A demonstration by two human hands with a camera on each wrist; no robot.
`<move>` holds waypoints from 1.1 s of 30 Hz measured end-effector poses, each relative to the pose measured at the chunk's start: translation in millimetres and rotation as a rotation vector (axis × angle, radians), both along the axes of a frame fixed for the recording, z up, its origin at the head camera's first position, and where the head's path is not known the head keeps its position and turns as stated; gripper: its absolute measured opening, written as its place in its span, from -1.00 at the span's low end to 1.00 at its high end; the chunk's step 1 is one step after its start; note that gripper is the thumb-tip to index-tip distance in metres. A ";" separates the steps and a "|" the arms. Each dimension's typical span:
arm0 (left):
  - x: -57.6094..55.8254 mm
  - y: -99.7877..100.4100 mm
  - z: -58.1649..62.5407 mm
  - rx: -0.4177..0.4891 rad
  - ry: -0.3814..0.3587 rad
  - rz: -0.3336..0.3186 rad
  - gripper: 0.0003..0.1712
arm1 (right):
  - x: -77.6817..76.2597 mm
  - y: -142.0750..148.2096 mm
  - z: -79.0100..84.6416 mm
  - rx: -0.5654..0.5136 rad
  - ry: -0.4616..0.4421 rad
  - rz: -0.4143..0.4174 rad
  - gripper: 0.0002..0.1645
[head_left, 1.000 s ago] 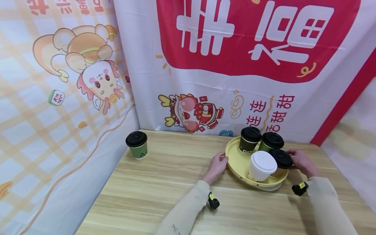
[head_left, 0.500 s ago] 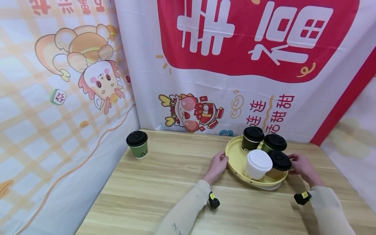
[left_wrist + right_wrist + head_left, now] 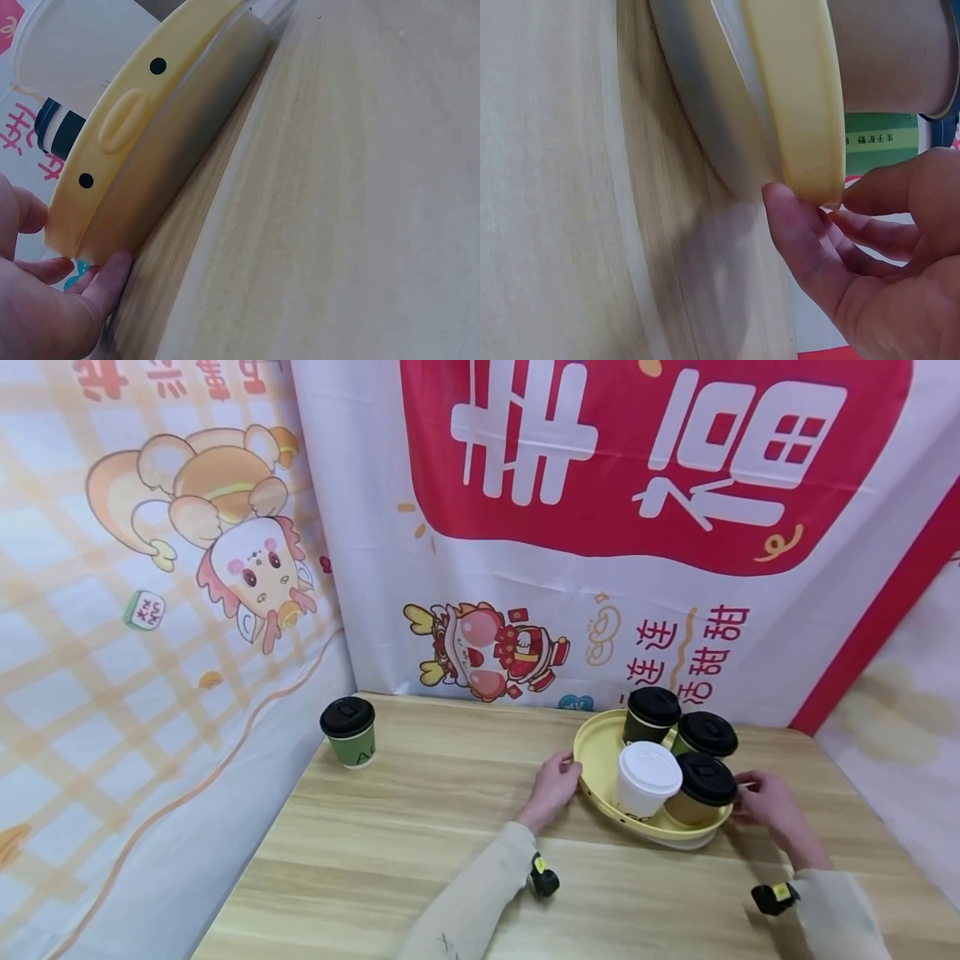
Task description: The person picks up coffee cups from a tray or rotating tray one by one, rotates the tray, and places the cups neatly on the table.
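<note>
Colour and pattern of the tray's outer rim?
The tray's outer rim is yellow with two black dots visible; the left wrist view shows it best.

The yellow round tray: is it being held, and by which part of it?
Yes, the yellow round tray is held by its edge: the left hand grips the left side, the right hand the right.

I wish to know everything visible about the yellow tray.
The yellow tray is round, apparently plastic, with a raised rim; two black dots and an oval bump mark its outer wall. It sits over a paler base on the table, bearing four lidded cups; left hand and right hand grip its edge.
</note>
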State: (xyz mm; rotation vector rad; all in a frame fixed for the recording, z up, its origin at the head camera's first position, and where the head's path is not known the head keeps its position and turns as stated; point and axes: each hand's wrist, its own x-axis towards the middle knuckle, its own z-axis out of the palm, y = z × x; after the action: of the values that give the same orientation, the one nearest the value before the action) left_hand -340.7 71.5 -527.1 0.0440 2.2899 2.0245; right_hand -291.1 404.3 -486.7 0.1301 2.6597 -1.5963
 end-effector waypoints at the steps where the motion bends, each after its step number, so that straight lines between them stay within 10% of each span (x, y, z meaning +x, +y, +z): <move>1: 0.3 -0.4 -0.7 -0.002 -0.001 -0.001 -0.54 | 0.0 0.8 -0.6 -0.025 -0.008 0.001 -0.58; 17: 1.4 -1.0 -1.7 0.007 0.006 0.001 -0.55 | -45.5 28.0 11.9 -0.183 -0.173 0.060 -0.79; 33: 3.5 0.0 0.9 -0.019 0.009 0.008 -0.55 | -45.2 27.2 -0.3 -0.139 -0.124 0.063 -0.79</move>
State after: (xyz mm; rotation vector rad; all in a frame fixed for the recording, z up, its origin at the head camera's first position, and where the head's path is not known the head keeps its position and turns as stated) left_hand -337.2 71.5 -526.2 0.0424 2.3177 2.0103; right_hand -336.3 431.5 -487.1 0.1347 2.4281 -1.6884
